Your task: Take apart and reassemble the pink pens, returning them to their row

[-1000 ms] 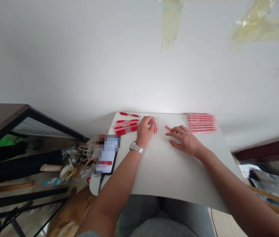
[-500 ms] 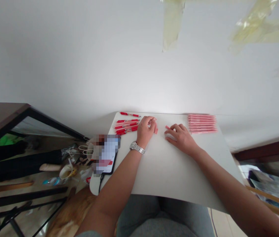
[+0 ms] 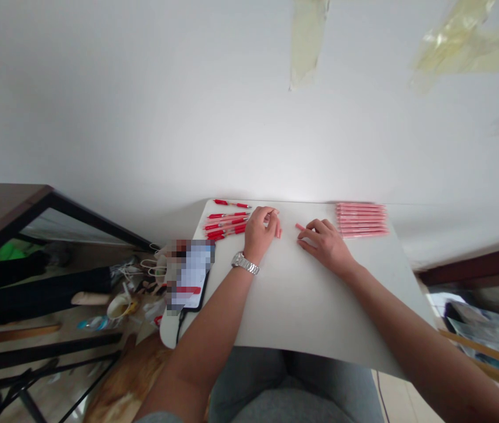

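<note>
The person's left hand, with a metal watch on its wrist, rests on the white table with its fingers curled inward. A small pink piece shows at the edge of those curled fingers, on the side facing the other hand; whether the hand grips it or only lies over it cannot be told. Just beside it, with a narrow strip of bare table between, the right hand lies knuckles up with its fingers bent. Its thumb and forefinger close on a short pink stick, whose free end pokes out toward the left hand. On the outer side of the left hand, near its knuckles, a loose cluster of red pens lies on the table, roughly parallel, with one more pen set a little beyond the rest. On the outer side of the right hand, near but apart from it, a neat stack of pink sticks lies side by side. Near the left forearm, at the table's edge, a phone lies flat with a cable running off it. Both forearms stretch forward over the table from the person's lap.
</note>
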Action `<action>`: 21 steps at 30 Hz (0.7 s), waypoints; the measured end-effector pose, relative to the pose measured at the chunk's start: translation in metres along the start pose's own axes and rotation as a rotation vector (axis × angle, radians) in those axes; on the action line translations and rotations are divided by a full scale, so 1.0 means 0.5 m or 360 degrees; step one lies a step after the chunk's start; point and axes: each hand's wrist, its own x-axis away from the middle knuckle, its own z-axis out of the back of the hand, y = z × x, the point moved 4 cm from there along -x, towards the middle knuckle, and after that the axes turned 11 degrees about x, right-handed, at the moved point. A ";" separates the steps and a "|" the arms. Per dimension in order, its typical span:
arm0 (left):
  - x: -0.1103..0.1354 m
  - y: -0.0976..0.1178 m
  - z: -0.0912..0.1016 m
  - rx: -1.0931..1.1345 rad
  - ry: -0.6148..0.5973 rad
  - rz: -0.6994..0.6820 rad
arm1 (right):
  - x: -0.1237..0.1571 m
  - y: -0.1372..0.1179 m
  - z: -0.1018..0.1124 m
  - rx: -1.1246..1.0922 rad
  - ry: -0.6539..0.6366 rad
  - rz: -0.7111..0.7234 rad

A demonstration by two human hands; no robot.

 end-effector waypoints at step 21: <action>-0.004 -0.026 0.005 0.0053 0.0093 0.0048 | 0.009 0.027 0.017 -0.0172 0.0203 -0.0228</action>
